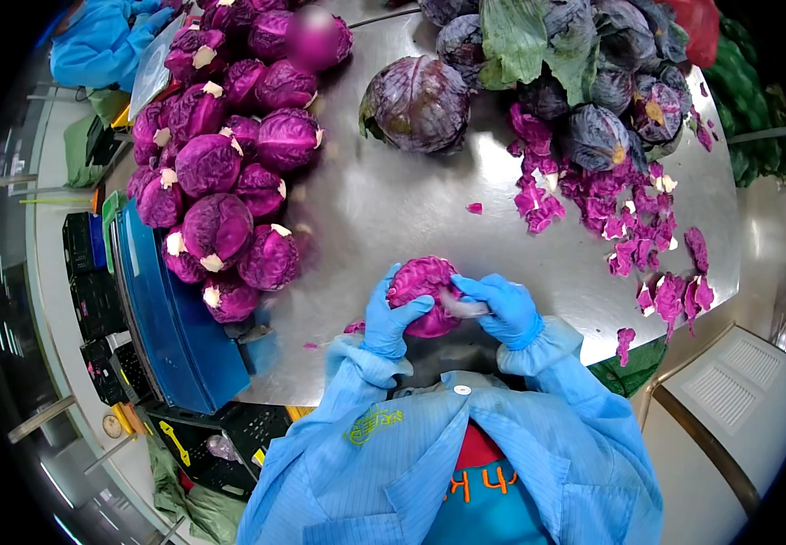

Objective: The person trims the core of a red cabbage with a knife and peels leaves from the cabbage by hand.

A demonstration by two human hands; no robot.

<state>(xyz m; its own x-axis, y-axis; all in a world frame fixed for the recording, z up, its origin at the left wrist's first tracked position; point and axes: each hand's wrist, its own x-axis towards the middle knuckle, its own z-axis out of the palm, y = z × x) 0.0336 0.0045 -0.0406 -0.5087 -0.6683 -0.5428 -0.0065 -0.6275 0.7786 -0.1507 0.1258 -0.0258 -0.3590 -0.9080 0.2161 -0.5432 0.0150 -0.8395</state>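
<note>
A peeled red cabbage [422, 292] is held just above the near edge of the steel table, in front of my chest. My left hand [391, 313], in a blue glove, is wrapped around its left side, the thumb across the front. My right hand [507, 311], gloved too, is closed on what looks like a small knife [467, 308]. The pale blade lies against the right side of the cabbage and is blurred, so its exact shape is unclear.
Peeled red cabbages [217, 227] are piled at left beside a blue bin [170, 318]. Unpeeled cabbages [597, 136] lie at the back right, one [420, 104] apart. Torn purple leaves [629, 213] litter the steel table [365, 218]. A blue sleeve [98, 45] shows at the upper left.
</note>
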